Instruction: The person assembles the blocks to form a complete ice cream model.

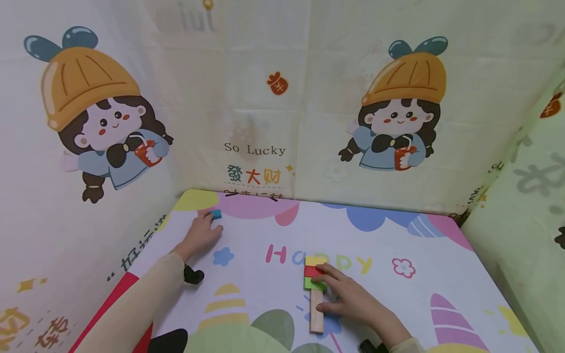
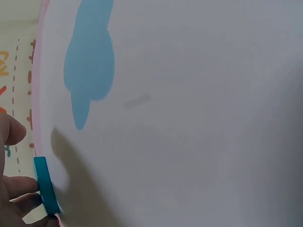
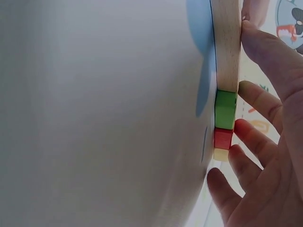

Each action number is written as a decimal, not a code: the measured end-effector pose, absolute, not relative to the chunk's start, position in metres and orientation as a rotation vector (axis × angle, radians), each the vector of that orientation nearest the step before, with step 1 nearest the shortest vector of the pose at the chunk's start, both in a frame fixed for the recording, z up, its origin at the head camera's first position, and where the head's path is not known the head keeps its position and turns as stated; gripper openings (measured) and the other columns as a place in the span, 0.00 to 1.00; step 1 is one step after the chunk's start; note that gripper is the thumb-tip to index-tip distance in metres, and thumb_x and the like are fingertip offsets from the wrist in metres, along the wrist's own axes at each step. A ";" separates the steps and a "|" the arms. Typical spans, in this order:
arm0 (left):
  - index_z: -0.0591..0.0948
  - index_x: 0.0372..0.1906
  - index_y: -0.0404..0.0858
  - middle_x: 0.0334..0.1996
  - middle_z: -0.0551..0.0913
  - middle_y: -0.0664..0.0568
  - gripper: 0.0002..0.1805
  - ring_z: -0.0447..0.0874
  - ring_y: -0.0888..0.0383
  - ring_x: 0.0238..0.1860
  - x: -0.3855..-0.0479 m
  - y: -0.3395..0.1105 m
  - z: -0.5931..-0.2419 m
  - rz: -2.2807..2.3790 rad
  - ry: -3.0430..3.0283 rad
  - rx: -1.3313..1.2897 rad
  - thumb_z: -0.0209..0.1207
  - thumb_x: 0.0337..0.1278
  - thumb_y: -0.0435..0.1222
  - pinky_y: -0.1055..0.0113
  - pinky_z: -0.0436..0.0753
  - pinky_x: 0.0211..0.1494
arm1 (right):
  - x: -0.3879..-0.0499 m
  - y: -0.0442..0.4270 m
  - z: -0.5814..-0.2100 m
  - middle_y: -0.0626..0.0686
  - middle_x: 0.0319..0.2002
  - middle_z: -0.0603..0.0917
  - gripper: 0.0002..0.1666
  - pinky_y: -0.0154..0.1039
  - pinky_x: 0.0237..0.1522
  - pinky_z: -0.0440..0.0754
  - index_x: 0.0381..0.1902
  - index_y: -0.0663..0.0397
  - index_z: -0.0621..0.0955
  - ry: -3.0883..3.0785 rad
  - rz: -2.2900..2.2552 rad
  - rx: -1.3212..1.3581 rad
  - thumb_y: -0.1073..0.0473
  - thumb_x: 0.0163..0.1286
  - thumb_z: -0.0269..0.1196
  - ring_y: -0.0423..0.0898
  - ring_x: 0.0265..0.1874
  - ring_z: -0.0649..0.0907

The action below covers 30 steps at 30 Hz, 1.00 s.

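Toward the table's far left, my left hand (image 1: 203,233) touches a small blue block (image 1: 216,214) with its fingertips. In the left wrist view that blue block (image 2: 46,185) meets several fingers on one side, while the thumb stays apart from it. My right hand (image 1: 353,296) lies over a line of blocks nearer the front. Its fingertips touch the red block (image 1: 311,271) and green block (image 1: 312,284), and its thumb is at the plain wooden block (image 1: 316,314). A yellow block (image 1: 315,260) tops the line. The right wrist view shows the fingers relaxed along the blocks' side.
A white tablecloth (image 1: 256,279) with coloured prints and the word Happy covers the table. Patterned cloth walls (image 1: 309,162) rise at the back and both sides. A black object (image 1: 167,341) lies at the front left edge, partly cut off.
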<state>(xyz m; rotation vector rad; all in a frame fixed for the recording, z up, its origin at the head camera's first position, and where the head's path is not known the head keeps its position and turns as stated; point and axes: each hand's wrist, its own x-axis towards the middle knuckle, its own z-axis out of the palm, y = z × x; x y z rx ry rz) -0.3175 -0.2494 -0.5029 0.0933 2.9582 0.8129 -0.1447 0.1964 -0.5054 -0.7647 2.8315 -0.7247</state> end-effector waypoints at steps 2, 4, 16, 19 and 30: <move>0.60 0.76 0.21 0.79 0.53 0.30 0.40 0.52 0.28 0.77 -0.315 -0.245 -0.501 0.816 2.958 0.113 0.51 0.72 0.46 0.35 0.58 0.79 | -0.145 0.196 -0.505 0.47 0.78 0.67 0.34 0.60 0.68 0.75 0.65 0.31 0.79 2.823 -0.729 -0.751 0.33 0.63 0.71 0.56 0.78 0.66; 0.60 0.76 0.21 0.79 0.52 0.29 0.40 0.52 0.28 0.78 -0.313 -0.242 -0.499 0.823 2.950 0.131 0.51 0.72 0.46 0.35 0.58 0.79 | -0.145 0.195 -0.504 0.47 0.78 0.67 0.34 0.60 0.69 0.75 0.65 0.31 0.79 2.814 -0.739 -0.743 0.34 0.63 0.71 0.56 0.78 0.66; 0.58 0.78 0.24 0.80 0.51 0.30 0.42 0.50 0.30 0.79 -0.309 -0.222 -0.502 0.768 2.922 0.202 0.52 0.70 0.48 0.35 0.59 0.78 | -0.145 0.194 -0.499 0.47 0.78 0.67 0.35 0.59 0.68 0.75 0.66 0.33 0.79 2.805 -0.730 -0.731 0.35 0.63 0.72 0.57 0.78 0.66; 0.59 0.78 0.25 0.80 0.53 0.31 0.42 0.51 0.30 0.79 -0.308 -0.217 -0.503 0.761 2.923 0.223 0.53 0.69 0.48 0.35 0.59 0.78 | -0.145 0.194 -0.500 0.47 0.78 0.67 0.35 0.59 0.68 0.75 0.66 0.33 0.79 2.809 -0.730 -0.731 0.35 0.62 0.72 0.57 0.78 0.66; 0.61 0.78 0.26 0.80 0.55 0.33 0.41 0.53 0.32 0.79 -0.298 -0.191 -0.504 0.740 2.925 0.360 0.53 0.70 0.47 0.37 0.61 0.79 | -0.145 0.194 -0.500 0.47 0.78 0.67 0.35 0.59 0.69 0.75 0.66 0.32 0.79 2.809 -0.736 -0.734 0.36 0.62 0.72 0.57 0.78 0.66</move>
